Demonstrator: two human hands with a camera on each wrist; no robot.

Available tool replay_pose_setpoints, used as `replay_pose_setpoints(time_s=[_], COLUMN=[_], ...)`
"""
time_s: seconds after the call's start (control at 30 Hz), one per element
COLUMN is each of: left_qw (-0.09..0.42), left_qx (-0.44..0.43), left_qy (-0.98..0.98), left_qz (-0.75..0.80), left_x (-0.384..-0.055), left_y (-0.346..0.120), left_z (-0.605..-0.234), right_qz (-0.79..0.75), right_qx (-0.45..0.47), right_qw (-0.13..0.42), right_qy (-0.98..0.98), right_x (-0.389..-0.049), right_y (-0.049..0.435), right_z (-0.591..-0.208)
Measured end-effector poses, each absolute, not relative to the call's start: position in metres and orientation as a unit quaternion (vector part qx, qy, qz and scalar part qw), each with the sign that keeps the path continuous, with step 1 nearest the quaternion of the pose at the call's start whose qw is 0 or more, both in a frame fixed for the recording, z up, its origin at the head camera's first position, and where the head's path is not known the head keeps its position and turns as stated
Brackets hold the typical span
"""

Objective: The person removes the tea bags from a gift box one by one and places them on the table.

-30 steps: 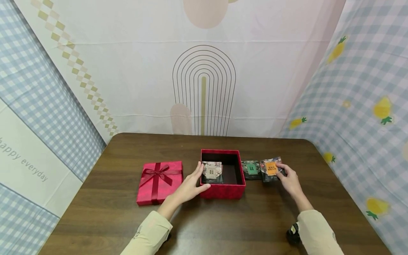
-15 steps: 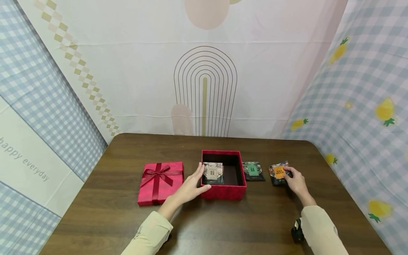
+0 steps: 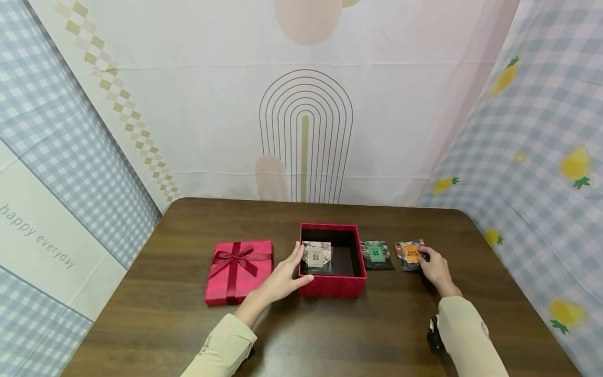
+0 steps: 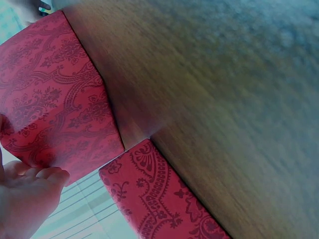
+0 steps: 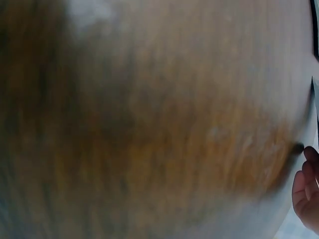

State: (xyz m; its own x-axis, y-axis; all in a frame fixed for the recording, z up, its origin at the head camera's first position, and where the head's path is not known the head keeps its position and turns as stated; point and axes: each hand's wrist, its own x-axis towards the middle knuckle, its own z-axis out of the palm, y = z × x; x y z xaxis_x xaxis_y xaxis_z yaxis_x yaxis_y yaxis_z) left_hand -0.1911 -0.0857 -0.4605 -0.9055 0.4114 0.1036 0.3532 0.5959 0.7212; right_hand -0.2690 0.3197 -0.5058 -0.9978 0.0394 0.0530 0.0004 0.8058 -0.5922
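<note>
In the head view, my right hand (image 3: 435, 268) is at the right edge of a dark sachet with an orange label (image 3: 410, 254), fingers bent at that edge. It lies at the table, right of a similar sachet with a green label (image 3: 376, 254). My left hand (image 3: 278, 281) touches the near-left corner of an uncovered red box (image 3: 332, 286), fingers along its left side and thumb spread toward the front. Inside, on the left, is a sachet with a beige label (image 3: 316, 257). The left wrist view shows the fingers (image 4: 50, 175) against the patterned box wall (image 4: 55, 84).
Left of the box lies its red lid (image 3: 240, 272) with a dark red ribbon bow. All stand on a brown wooden table (image 3: 353, 335). A patterned cloth (image 3: 212, 104) hangs behind the table's far edge, with checked cloth at both sides.
My right hand has carried the orange-label sachet rightward from beside the green-label one and lowered it, then shifted it slightly back left. My left hand stays at the box.
</note>
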Motion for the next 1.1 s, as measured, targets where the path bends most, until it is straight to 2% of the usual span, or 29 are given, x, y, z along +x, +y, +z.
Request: replay_pose_setpoints(time_s=[0.33,0.83,1.1], left_qw=[0.033,0.03,0.033], left_qx=[0.214,0.217,0.215], left_qy=[0.893,0.894,0.894], left_qz=[0.393,0.391,0.392], left_x=[-0.192,-0.194,-0.193], left_y=[-0.085,-0.086,-0.085], left_z=[-0.459,-0.462,-0.462], right_qz=[0.32,0.325,0.349], right_qx=[-0.012,-0.05,-0.065], right_qw=[0.058,0.067,0.106], right_qy=[-0.946,-0.942,-0.929], right_x=[-0.267,-0.258,-0.254], right_y=[0.319,0.317,0.309], right_z=[-0.509,-0.505,-0.501])
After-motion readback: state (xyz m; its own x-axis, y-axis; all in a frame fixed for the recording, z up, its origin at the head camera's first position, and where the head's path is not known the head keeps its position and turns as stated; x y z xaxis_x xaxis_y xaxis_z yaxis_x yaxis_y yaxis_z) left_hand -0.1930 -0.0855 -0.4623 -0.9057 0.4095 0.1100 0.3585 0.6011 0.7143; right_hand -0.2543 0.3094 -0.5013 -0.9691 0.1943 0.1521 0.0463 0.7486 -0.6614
